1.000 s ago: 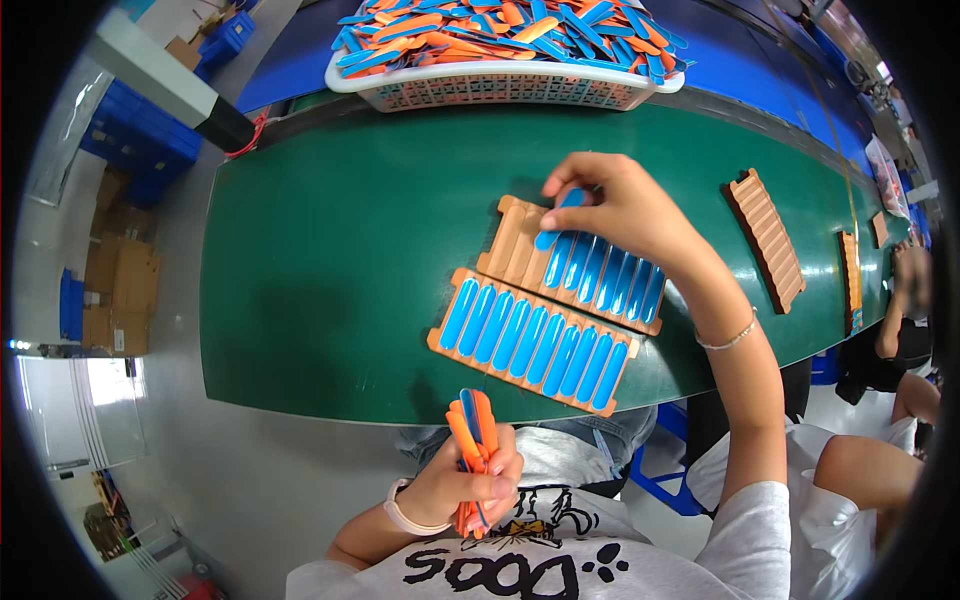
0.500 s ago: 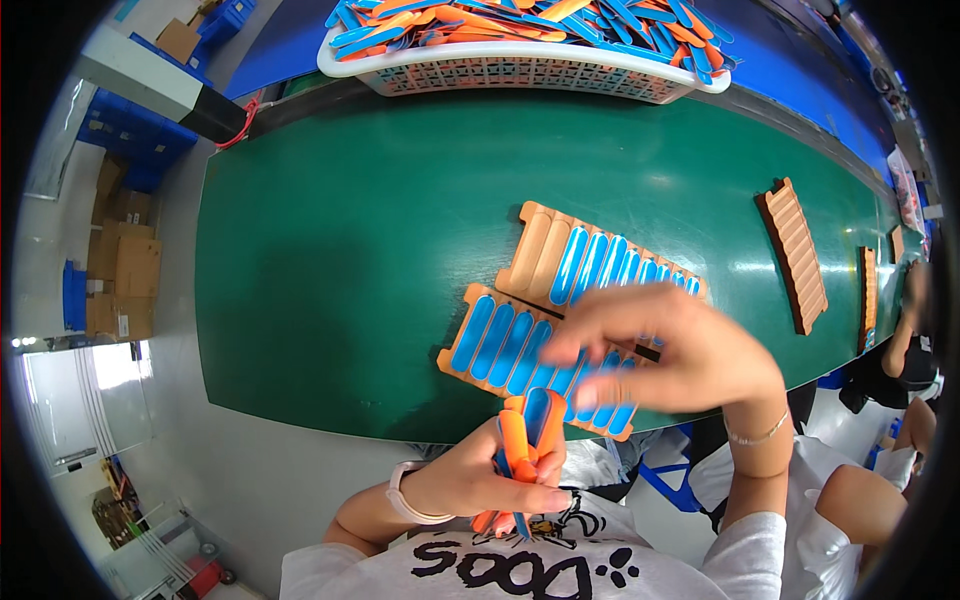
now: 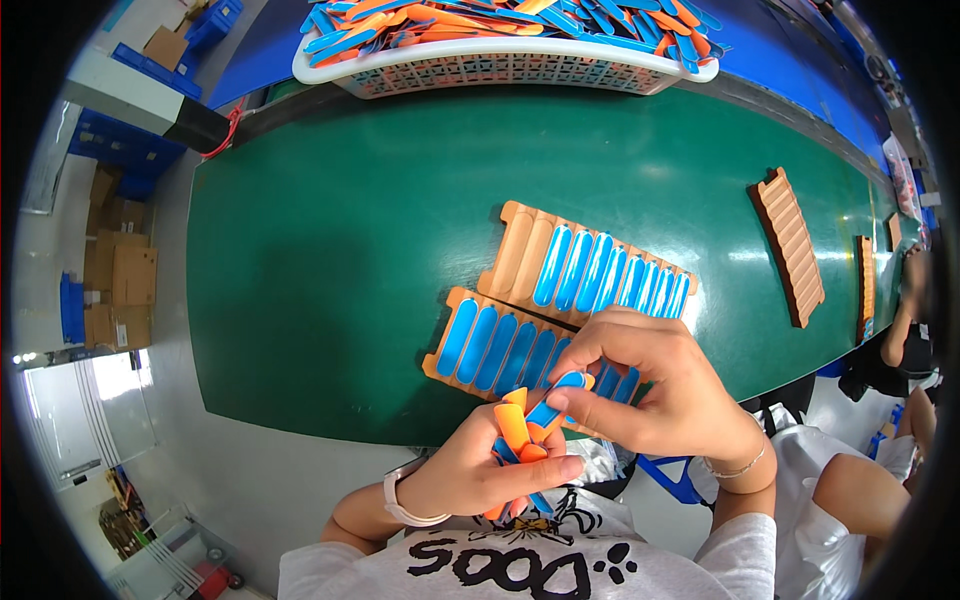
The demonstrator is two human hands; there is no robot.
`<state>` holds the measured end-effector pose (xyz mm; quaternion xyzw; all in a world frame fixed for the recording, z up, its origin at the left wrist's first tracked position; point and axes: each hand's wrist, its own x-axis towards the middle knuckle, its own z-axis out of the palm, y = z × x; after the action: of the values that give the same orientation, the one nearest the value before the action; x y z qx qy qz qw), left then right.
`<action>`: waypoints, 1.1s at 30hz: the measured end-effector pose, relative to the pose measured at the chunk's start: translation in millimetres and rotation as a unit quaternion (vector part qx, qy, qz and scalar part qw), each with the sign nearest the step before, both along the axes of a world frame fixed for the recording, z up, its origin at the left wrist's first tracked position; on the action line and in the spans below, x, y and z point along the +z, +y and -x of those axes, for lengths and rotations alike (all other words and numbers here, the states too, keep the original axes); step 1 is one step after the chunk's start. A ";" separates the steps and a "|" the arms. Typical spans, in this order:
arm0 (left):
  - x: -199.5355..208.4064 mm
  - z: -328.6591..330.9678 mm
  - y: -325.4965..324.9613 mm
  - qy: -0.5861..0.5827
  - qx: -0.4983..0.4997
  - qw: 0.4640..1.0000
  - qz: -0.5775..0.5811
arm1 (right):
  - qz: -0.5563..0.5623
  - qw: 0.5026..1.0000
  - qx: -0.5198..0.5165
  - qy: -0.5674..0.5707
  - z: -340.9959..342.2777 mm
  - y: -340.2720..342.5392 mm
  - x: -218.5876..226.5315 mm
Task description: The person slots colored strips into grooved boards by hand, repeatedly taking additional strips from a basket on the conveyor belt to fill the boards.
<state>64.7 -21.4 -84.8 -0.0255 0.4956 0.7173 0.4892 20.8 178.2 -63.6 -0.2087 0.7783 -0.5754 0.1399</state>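
My left hand (image 3: 478, 468) is closed around a bundle of narrow, round-ended blue-and-orange strips (image 3: 512, 426), held low in front of my shirt. With thumb and fingertips, my right hand (image 3: 665, 385) pinches the upper end of one strip (image 3: 545, 414) whose blue face shows; its lower end still touches the bundle. Just beyond the hands lies a grooved wooden tray (image 3: 432, 366) filled with blue strips along its visible part; my right hand covers some of its right side. Behind it, a second grooved tray (image 3: 513, 250) holds several blue strips, with bare grooves at its left end.
A white perforated basket (image 3: 510, 74) heaped with loose blue and orange strips (image 3: 590, 20) stands at the far edge of the green table (image 3: 330, 250). Toward the right lie a grooved wooden tray (image 3: 790, 250) and another tray (image 3: 865, 280). Another person's arm (image 3: 900, 330) shows there.
My right hand has come down from over the near tray to the bundle and taken hold of a strip's end. My left hand keeps its bundle. The whole view has shifted slightly.
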 end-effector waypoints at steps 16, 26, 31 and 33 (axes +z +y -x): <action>4.4 -2.5 -10.5 0.015 0.119 0.990 0.071 | 0.013 0.999 0.013 -0.046 20.8 2.1 5.4; 6.7 -6.0 -19.9 -0.039 0.170 0.985 -0.020 | -0.176 0.983 -0.057 0.010 107.3 -1.2 -25.7; 9.2 -6.6 -26.9 -0.030 0.216 0.976 -0.005 | -0.278 0.944 -0.038 0.172 86.2 -7.9 -28.7; 10.1 -5.9 -25.4 -0.032 0.219 0.975 0.008 | -0.216 0.944 -0.097 0.231 75.3 -5.7 -20.7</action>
<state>70.5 -46.7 -74.7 -0.1603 0.4677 0.8020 0.3351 -54.4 172.6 -84.2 -0.2239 0.9113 -0.3405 -0.0583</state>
